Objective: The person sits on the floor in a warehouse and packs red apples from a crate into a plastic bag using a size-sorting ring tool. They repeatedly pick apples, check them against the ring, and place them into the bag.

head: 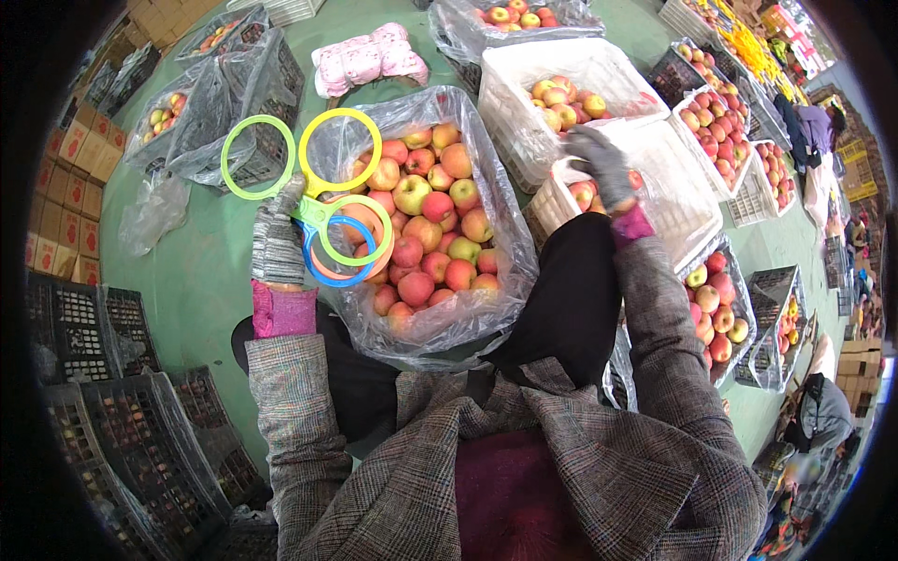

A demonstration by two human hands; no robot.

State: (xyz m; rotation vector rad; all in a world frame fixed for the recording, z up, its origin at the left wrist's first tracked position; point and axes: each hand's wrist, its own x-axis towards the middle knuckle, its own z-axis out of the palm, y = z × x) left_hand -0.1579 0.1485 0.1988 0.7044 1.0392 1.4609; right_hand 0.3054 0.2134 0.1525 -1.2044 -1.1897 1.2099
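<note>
My left hand (280,224), in a striped grey knit glove, grips a set of plastic fruit-sizing rings (340,193) in green, yellow, orange and blue. The rings fan out over the left side of a crate lined with clear plastic (515,280), which is full of red and yellow-green apples (421,231). My right hand (600,165), in a grey glove, is above a small white basket (551,210) with a few apples in it. Its fingers are apart and point left, with no apple visible in them. The fingers' undersides are hidden.
White plastic crates (505,105) stand to the right, one with apples inside. Another lined apple crate (715,315) sits beside my right arm. Black crates (126,421) line the left, below stacked cartons (77,189). A pink padded stool (368,59) stands ahead. People (817,126) are at the right.
</note>
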